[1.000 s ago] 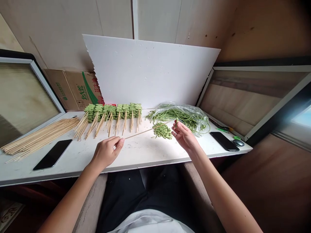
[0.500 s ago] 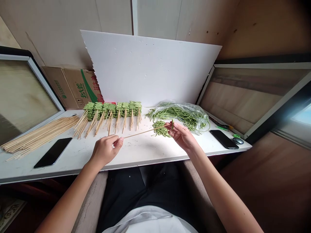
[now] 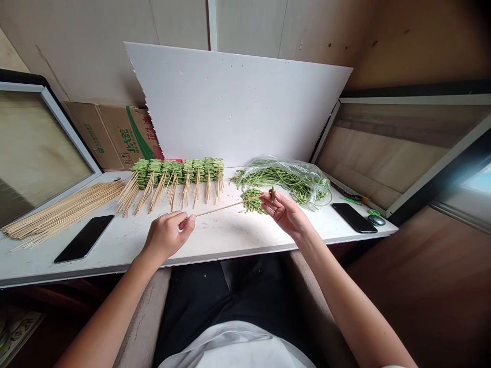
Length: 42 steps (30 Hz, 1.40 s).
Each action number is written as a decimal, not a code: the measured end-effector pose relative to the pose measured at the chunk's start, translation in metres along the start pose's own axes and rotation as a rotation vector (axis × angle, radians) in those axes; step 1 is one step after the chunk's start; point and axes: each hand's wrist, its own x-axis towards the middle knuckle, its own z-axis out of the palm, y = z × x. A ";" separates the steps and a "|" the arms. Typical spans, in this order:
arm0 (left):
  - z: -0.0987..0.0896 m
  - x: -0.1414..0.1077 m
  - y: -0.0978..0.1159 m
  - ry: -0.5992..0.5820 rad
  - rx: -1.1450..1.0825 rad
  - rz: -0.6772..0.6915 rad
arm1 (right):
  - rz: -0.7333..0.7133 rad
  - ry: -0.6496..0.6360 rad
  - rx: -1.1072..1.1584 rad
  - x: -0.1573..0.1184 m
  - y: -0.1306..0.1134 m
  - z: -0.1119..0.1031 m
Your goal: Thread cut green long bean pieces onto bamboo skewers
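head view: above the table (image 3: 230, 232), the left hand (image 3: 164, 236) pinches a stick (image 3: 220, 208), its far end near the bean piece (image 3: 273, 193) pinched by the right hand (image 3: 290, 217), which a skewed push (my guess) could prick

A black rectangular phone (image 3: 84, 238) lay at the left of the white desk (image 3: 230, 232). A second black phone (image 3: 354, 217) lay at the right, beside a dark rounded mouse-like object (image 3: 376, 220).
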 end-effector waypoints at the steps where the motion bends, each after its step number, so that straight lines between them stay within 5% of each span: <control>1: 0.000 0.000 0.000 0.001 -0.001 -0.002 | 0.001 0.002 0.001 0.000 0.001 0.000; 42: -0.003 0.000 0.001 0.042 0.088 0.033 | 0.037 -0.044 0.040 -0.002 0.003 0.002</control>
